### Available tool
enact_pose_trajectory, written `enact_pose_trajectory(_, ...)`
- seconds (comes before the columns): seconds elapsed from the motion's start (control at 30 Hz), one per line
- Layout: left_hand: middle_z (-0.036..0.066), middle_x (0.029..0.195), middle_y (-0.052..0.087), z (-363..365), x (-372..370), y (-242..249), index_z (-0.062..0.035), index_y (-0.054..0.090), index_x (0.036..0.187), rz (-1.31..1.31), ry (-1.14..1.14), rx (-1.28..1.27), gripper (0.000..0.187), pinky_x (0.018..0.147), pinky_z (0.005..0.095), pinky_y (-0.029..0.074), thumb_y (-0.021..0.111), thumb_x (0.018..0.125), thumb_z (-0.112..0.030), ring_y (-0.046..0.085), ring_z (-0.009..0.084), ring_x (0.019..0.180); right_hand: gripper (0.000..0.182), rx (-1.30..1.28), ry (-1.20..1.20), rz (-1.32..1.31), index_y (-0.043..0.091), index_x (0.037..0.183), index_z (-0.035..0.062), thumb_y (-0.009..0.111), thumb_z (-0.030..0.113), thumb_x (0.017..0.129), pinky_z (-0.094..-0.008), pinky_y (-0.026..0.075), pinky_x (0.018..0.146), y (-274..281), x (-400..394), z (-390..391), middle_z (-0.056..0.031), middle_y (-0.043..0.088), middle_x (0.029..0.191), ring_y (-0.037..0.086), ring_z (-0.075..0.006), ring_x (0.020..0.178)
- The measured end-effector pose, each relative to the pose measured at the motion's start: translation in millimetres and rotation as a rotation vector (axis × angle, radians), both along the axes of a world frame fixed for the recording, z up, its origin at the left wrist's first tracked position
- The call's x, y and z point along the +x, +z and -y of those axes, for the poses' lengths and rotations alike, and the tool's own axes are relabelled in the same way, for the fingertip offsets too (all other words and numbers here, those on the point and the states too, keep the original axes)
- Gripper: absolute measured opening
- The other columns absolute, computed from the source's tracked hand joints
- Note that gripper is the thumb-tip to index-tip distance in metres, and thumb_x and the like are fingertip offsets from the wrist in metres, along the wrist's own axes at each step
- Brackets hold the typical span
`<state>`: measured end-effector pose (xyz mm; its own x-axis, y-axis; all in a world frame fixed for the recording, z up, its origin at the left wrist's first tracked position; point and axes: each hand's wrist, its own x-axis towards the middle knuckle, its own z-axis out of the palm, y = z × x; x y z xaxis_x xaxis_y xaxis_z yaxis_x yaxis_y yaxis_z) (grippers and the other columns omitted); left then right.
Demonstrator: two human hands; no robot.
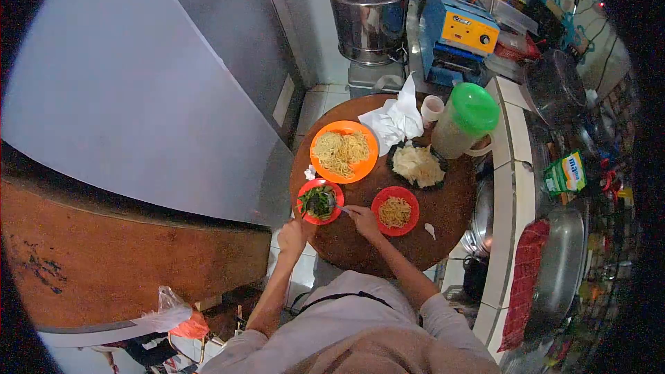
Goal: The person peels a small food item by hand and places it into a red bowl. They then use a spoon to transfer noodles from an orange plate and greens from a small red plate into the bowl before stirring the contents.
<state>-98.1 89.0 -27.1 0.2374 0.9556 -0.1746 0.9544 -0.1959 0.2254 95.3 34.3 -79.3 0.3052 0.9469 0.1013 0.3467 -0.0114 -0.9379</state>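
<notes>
My left hand (294,233) grips the near rim of a small red bowl (303,215) of green vegetables. My right hand (360,215) holds a metal utensil (337,206) whose tip reaches into that bowl. To the right of it a second red bowl (409,201) holds yellow noodles. An orange plate (370,145) with a heap of noodles lies farther back. Beside it a dark dish (392,157) carries pale crackers. All stand on a round brown wooden table (450,215).
White crumpled paper (395,119), a small cup (432,107) and a green-lidded jug (464,121) stand at the table's far side. A blue machine (458,28) and steel pot (366,24) are behind. A tiled counter (509,166) with pans runs on the right.
</notes>
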Motion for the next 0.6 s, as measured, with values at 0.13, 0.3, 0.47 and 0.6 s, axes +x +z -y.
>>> enact_pose_trajectory(0.13,0.021,0.066,0.056,1,2,11,0.0013,0.056,0.066,0.025,-0.027,0.069,0.032,0.055,0.0425,0.046,0.045,0.078,-0.027,0.057,0.0348,0.062,0.02,-0.235,0.004,-0.134,0.06,0.092,0.0072,0.048,0.011,0.077,-0.025,0.037,0.051,6,2,0,-0.0033,0.053,0.059,0.046,-0.0096,0.053)
enact_pose_trajectory(0.3,0.02,0.066,0.057,-4,-4,4,-0.0014,0.058,0.068,-0.01,-0.039,0.083,0.033,0.056,0.0434,0.047,0.043,0.079,-0.029,0.057,0.0362,0.063,0.019,-0.302,0.036,-0.262,0.061,0.092,0.0071,0.05,0.01,0.077,-0.0241,0.039,0.054,7,3,3,-0.0024,0.055,0.063,0.048,-0.0096,0.059)
enact_pose_trajectory(0.47,0.022,0.069,0.056,-6,1,26,-0.0006,0.057,0.072,0.03,0.0,0.042,0.028,0.057,0.0448,0.046,0.043,0.078,-0.024,0.056,0.0372,0.065,0.019,-0.27,0.007,-0.288,0.061,0.092,0.0064,0.05,0.011,0.077,-0.0228,0.039,0.057,-10,1,2,-0.0009,0.054,0.065,0.047,-0.0085,0.061)
enact_pose_trajectory(0.6,0.022,0.068,0.056,-13,-6,24,-0.0017,0.057,0.073,0.073,0.032,0.072,0.027,0.055,0.0451,0.046,0.041,0.079,-0.022,0.056,0.0374,0.063,0.019,-0.37,-0.002,-0.361,0.06,0.092,0.0062,0.05,0.012,0.078,-0.0227,0.038,0.057,-4,1,2,0.001,0.054,0.067,0.046,-0.0082,0.062)
